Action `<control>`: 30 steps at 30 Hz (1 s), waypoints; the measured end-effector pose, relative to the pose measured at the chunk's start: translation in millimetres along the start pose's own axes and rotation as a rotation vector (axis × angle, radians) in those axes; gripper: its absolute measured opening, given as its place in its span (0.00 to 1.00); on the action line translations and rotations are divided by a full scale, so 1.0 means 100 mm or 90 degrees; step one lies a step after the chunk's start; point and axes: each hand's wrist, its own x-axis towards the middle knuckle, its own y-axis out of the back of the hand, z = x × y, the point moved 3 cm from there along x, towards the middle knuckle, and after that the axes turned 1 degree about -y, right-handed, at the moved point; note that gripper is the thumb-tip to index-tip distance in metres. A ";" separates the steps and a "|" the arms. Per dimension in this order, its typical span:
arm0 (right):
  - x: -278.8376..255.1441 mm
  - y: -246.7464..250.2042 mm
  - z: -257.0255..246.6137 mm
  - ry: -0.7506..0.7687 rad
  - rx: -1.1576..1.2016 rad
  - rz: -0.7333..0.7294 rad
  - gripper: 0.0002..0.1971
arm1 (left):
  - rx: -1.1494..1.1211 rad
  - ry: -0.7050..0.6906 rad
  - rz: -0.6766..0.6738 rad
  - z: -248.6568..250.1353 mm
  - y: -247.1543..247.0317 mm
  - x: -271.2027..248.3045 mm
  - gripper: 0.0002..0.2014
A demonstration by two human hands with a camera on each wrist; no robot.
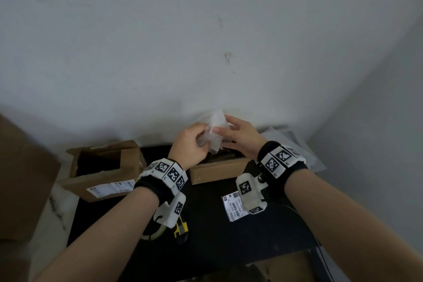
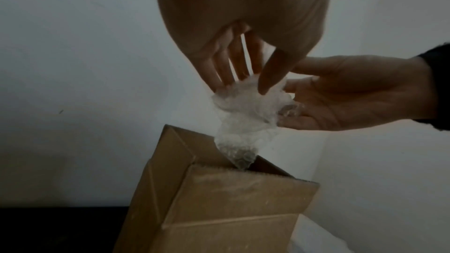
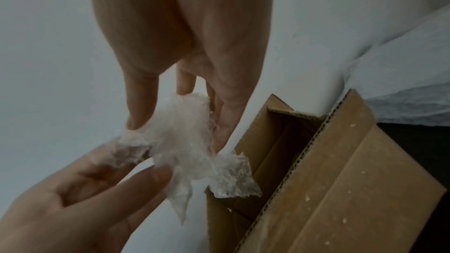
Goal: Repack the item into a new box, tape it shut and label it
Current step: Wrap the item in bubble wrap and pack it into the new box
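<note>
A crumpled piece of clear bubble wrap [image 1: 216,125] is held up between both hands, just above a small open cardboard box [image 1: 217,170] at the middle of the black table. My left hand [image 1: 202,138] pinches the wrap from the left with thumb and fingers. From the right, my right hand [image 1: 220,130] pinches it between thumb and fingers. In the left wrist view the wrap [image 2: 243,111] hangs with its lower tip at the box [image 2: 231,209] opening. The right wrist view shows the wrap [image 3: 185,147] beside the box [image 3: 340,189]; its dark inside shows only in part.
A torn-open older box [image 1: 103,167] with a label stands at the left. A loose shipping label [image 1: 233,207] lies on the black table [image 1: 229,242]. A tape roll [image 1: 153,232] and a yellow cutter [image 1: 180,229] lie under my left wrist. White sheets [image 1: 297,144] sit back right, large cardboard [image 1: 23,178] far left.
</note>
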 end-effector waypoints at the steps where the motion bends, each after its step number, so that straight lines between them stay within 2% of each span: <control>1: 0.01 0.01 0.01 -0.001 -0.013 0.012 0.23 | -0.009 -0.003 -0.030 -0.04 -0.02 -0.03 0.14; 3: 0.04 0.05 0.06 -0.003 -0.036 0.042 0.24 | -0.009 0.012 -0.063 -0.14 -0.05 -0.08 0.19; 4: 0.06 0.06 0.09 -0.005 -0.045 0.055 0.23 | -0.001 0.034 -0.049 -0.18 -0.05 -0.12 0.19; 7: 0.10 0.10 0.18 -0.014 -0.071 0.077 0.18 | 0.070 0.101 0.058 -0.39 -0.04 -0.22 0.16; 8: 0.12 0.12 0.20 -0.016 -0.084 0.083 0.17 | 0.100 0.124 0.056 -0.46 -0.05 -0.26 0.15; 12: 0.23 0.13 0.30 -0.019 -0.222 0.108 0.15 | 0.158 0.217 -0.057 -0.69 -0.17 -0.40 0.13; 17: 0.34 0.16 0.39 -0.020 -0.405 0.165 0.13 | 0.127 0.239 -0.042 -0.65 -0.10 -0.38 0.10; 21: 0.35 0.07 0.40 -0.037 -0.539 0.156 0.12 | 0.131 0.310 -0.046 -0.67 -0.08 -0.46 0.23; 26: 0.43 -0.19 0.56 -0.086 -0.545 0.162 0.13 | 0.083 0.348 -0.069 -0.74 -0.11 -0.56 0.39; 30: 0.44 -0.31 0.64 -0.093 -0.617 0.171 0.07 | 0.092 0.329 -0.075 -0.76 -0.15 -0.61 0.43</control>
